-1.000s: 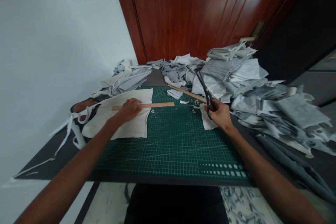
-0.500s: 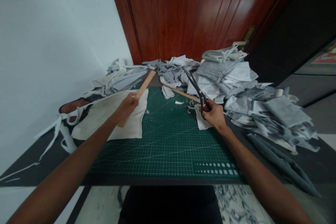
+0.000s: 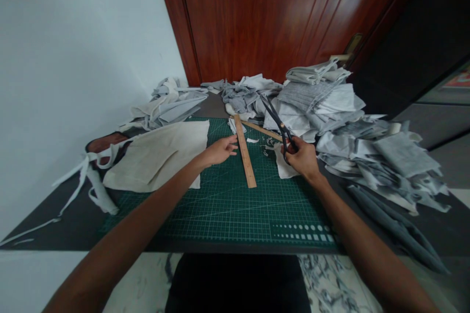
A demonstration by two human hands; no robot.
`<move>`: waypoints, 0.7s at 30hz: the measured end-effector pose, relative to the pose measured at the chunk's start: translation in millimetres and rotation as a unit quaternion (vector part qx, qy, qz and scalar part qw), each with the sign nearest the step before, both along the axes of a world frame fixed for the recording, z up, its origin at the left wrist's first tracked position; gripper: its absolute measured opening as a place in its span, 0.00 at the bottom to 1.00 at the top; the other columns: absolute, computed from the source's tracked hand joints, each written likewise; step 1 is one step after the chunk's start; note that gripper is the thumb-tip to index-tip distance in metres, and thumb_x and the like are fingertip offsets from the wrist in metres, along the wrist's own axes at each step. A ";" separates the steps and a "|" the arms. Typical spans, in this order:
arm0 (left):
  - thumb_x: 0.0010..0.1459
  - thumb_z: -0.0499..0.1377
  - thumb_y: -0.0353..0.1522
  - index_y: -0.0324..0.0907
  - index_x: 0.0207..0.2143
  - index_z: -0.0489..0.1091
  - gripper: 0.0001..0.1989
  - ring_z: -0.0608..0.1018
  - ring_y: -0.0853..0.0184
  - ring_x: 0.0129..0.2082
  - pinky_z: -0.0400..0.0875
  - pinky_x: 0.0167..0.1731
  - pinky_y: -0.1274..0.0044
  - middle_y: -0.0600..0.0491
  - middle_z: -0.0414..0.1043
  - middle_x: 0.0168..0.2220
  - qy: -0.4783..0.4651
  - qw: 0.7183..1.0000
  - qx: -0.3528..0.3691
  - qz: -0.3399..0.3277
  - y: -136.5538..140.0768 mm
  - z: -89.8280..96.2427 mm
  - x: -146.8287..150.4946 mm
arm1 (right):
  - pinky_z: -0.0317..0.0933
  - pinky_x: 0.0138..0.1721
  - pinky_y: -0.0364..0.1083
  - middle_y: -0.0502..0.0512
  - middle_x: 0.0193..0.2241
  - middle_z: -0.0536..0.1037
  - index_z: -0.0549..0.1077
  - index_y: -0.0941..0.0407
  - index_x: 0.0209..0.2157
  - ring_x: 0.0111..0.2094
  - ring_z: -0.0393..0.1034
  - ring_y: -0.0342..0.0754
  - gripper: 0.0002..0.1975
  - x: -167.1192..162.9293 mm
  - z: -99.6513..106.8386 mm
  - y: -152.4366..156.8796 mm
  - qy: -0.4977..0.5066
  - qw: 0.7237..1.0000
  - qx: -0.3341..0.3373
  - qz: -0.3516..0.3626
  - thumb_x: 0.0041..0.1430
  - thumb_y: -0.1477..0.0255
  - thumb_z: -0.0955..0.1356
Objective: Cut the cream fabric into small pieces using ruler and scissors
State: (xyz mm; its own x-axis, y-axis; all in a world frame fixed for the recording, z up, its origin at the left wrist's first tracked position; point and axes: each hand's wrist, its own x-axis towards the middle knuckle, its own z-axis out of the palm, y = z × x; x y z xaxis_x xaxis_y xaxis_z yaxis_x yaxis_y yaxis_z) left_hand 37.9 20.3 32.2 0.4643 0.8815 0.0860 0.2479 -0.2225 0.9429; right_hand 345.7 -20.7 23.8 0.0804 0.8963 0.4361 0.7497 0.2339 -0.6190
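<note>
Ruler (image 3: 245, 153): long, wooden, flat on mat | left hand (image 3: 219, 150): fingers loose beside it | right hand (image 3: 301, 157): grasping scissors (image 3: 279, 128)

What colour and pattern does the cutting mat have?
Dark green with a fine pale grid, seen in the head view: cutting mat.

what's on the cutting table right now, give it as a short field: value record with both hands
left hand: left hand open, fingertips beside the wooden ruler, contact unclear
right hand: right hand gripping black scissors, blades pointing up and away
surface: green cutting mat
on mat, left: cream fabric piece
under right hand: small white fabric piece
second ruler: second wooden ruler, farther back by the scissors
far side and right: heap of grey and white fabric scraps
behind: brown wooden door
</note>
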 end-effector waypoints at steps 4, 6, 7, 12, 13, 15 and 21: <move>0.71 0.52 0.31 0.47 0.64 0.68 0.22 0.73 0.56 0.62 0.67 0.62 0.60 0.42 0.70 0.64 0.186 0.959 0.186 -0.106 -28.1 12.9 -43.6 | 0.55 0.26 0.45 0.49 0.21 0.73 0.75 0.56 0.35 0.21 0.66 0.46 0.11 -1.6 1.8 -1.2 -0.013 1.000 -0.003 0.000 0.53 0.64 0.70; 0.72 0.55 0.36 0.50 0.62 0.71 0.18 0.66 0.56 0.67 0.58 0.67 0.60 0.47 0.68 0.66 0.247 0.923 0.233 -0.179 -42.0 20.4 -74.4 | 0.56 0.26 0.45 0.50 0.21 0.74 0.75 0.56 0.35 0.21 0.67 0.47 0.11 -3.3 4.1 -2.6 -0.014 1.000 -0.002 0.003 0.53 0.63 0.70; 0.71 0.58 0.39 0.51 0.60 0.73 0.18 0.65 0.55 0.68 0.58 0.67 0.61 0.48 0.67 0.67 0.276 0.907 0.241 -0.207 -47.1 23.0 -89.9 | 0.56 0.27 0.45 0.50 0.21 0.74 0.76 0.56 0.35 0.21 0.67 0.47 0.11 -4.2 5.2 -3.3 -0.013 1.000 0.000 0.005 0.53 0.63 0.70; 0.69 0.59 0.43 0.48 0.47 0.79 0.13 0.74 0.58 0.53 0.65 0.55 0.70 0.48 0.76 0.53 0.334 0.881 0.240 -0.234 -56.1 24.3 -138.0 | 0.57 0.28 0.45 0.51 0.22 0.75 0.77 0.56 0.36 0.21 0.68 0.47 0.12 -7.6 7.8 -5.8 -0.018 1.000 0.009 0.015 0.52 0.64 0.69; 0.70 0.58 0.43 0.46 0.44 0.78 0.13 0.74 0.59 0.48 0.66 0.52 0.72 0.49 0.77 0.48 0.335 0.879 0.242 -0.239 -56.4 23.8 -139.0 | 0.57 0.28 0.45 0.51 0.22 0.75 0.77 0.56 0.37 0.22 0.68 0.47 0.12 -8.2 7.8 -6.1 -0.021 1.000 0.010 0.019 0.52 0.64 0.69; 0.72 0.55 0.41 0.45 0.38 0.76 0.14 0.73 0.61 0.42 0.65 0.47 0.72 0.50 0.75 0.39 0.335 0.873 0.259 -0.241 -57.3 24.0 -133.8 | 0.57 0.28 0.45 0.51 0.22 0.75 0.77 0.56 0.37 0.23 0.69 0.48 0.12 -9.6 7.8 -6.9 -0.027 0.999 0.008 0.025 0.52 0.65 0.69; 0.72 0.53 0.39 0.44 0.38 0.74 0.13 0.73 0.59 0.46 0.60 0.53 0.67 0.50 0.77 0.39 0.331 0.877 0.318 -0.140 -56.9 31.3 -90.9 | 0.55 0.27 0.44 0.49 0.21 0.73 0.71 0.55 0.31 0.22 0.65 0.46 0.07 -15.5 12.1 -10.8 -0.020 0.999 -0.003 0.041 0.53 0.65 0.68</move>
